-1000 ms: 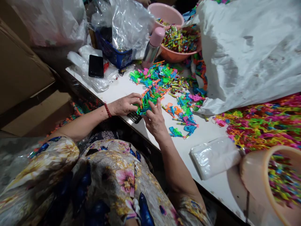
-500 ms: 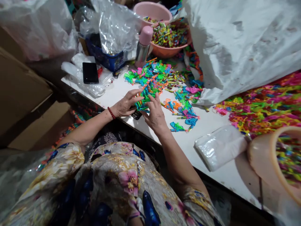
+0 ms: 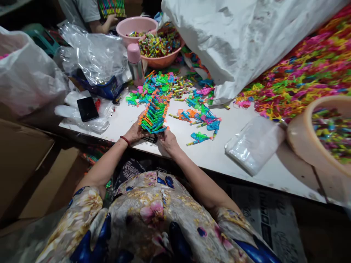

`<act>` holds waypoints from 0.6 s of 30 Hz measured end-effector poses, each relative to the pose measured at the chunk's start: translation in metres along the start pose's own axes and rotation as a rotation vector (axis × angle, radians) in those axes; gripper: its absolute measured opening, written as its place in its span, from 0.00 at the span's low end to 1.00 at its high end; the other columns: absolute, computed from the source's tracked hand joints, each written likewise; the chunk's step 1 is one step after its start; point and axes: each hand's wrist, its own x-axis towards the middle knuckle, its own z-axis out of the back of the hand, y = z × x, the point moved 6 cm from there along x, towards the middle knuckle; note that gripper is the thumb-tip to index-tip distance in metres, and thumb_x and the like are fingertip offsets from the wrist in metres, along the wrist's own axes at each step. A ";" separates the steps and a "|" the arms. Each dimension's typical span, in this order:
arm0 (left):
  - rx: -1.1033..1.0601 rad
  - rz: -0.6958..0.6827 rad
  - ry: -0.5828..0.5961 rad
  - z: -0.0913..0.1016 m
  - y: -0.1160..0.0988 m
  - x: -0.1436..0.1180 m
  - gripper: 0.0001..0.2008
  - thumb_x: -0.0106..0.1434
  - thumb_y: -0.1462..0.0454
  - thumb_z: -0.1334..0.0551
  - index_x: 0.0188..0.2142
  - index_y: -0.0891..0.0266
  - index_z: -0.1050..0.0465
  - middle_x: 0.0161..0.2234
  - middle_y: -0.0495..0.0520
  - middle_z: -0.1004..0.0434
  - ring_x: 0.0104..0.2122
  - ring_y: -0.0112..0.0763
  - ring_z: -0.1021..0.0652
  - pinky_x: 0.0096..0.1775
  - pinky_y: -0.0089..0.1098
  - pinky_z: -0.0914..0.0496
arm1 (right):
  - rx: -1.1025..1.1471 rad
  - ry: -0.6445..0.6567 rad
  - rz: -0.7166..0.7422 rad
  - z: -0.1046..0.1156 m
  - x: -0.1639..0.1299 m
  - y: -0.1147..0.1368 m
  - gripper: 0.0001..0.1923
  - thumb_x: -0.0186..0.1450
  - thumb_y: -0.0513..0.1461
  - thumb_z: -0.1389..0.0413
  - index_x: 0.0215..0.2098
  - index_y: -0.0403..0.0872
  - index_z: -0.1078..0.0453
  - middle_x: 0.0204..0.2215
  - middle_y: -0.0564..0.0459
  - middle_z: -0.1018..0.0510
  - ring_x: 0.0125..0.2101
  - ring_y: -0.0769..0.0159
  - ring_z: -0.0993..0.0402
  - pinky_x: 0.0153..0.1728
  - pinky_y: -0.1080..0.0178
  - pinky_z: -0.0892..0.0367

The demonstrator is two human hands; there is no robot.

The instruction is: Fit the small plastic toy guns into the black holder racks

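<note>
Left hand point(image 3: 134, 132): fingers curled around the left end of the toy stack, gripping it.
Right hand point(image 3: 168, 140): fingers closed on the stack's near right end.
Stack of plastic toys point(image 3: 154, 116): a neat row of green, blue and orange pieces, held between both hands at the near edge of the white table point(image 3: 246, 166).
Loose toys point(image 3: 201, 118): at 2 o'clock, scattered.
Pink-capped flask point(image 3: 135, 64): at 12 o'clock, upright.
Phone point(image 3: 87, 108): at 9 o'clock, on clear bags.

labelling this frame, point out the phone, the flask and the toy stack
phone point(image 3: 87, 108), head view, middle of its dark screen
flask point(image 3: 136, 68), head view, its steel body
toy stack point(image 3: 155, 114), head view, middle of the stack
</note>
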 end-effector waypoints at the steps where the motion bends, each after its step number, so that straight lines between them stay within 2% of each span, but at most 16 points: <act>1: -0.023 0.031 0.007 -0.003 0.000 0.001 0.56 0.47 0.43 0.22 0.69 0.63 0.39 0.64 0.71 0.28 0.64 0.56 0.27 0.66 0.54 0.33 | -0.069 0.027 -0.022 0.001 0.004 0.002 0.21 0.74 0.44 0.50 0.61 0.43 0.32 0.48 0.40 0.19 0.45 0.54 0.21 0.44 0.58 0.30; 3: -0.074 0.067 0.017 -0.007 -0.005 0.003 0.47 0.48 0.44 0.22 0.62 0.64 0.30 0.59 0.70 0.22 0.59 0.55 0.22 0.62 0.53 0.28 | -0.226 0.068 -0.058 0.006 0.010 0.006 0.18 0.75 0.43 0.51 0.57 0.43 0.30 0.47 0.39 0.19 0.44 0.53 0.21 0.42 0.60 0.32; 7: -0.080 0.038 0.008 -0.011 -0.023 0.006 0.40 0.52 0.46 0.24 0.59 0.64 0.26 0.60 0.67 0.22 0.59 0.53 0.22 0.63 0.52 0.29 | -0.404 0.153 -0.041 0.013 0.011 0.016 0.16 0.75 0.40 0.53 0.55 0.41 0.29 0.48 0.37 0.19 0.44 0.54 0.22 0.40 0.61 0.35; 12: -0.073 0.031 -0.024 -0.018 -0.038 0.011 0.41 0.52 0.48 0.23 0.60 0.66 0.27 0.58 0.68 0.22 0.57 0.52 0.21 0.63 0.49 0.28 | -0.441 0.148 -0.055 0.018 0.008 0.024 0.17 0.73 0.36 0.53 0.54 0.40 0.28 0.50 0.36 0.20 0.44 0.53 0.22 0.38 0.60 0.37; 18: -0.034 0.063 -0.069 -0.026 -0.043 0.010 0.38 0.49 0.47 0.22 0.53 0.67 0.25 0.54 0.69 0.19 0.54 0.51 0.20 0.59 0.49 0.26 | -0.401 0.072 -0.080 0.025 0.012 0.018 0.16 0.69 0.34 0.51 0.50 0.41 0.27 0.46 0.38 0.19 0.42 0.53 0.23 0.37 0.60 0.38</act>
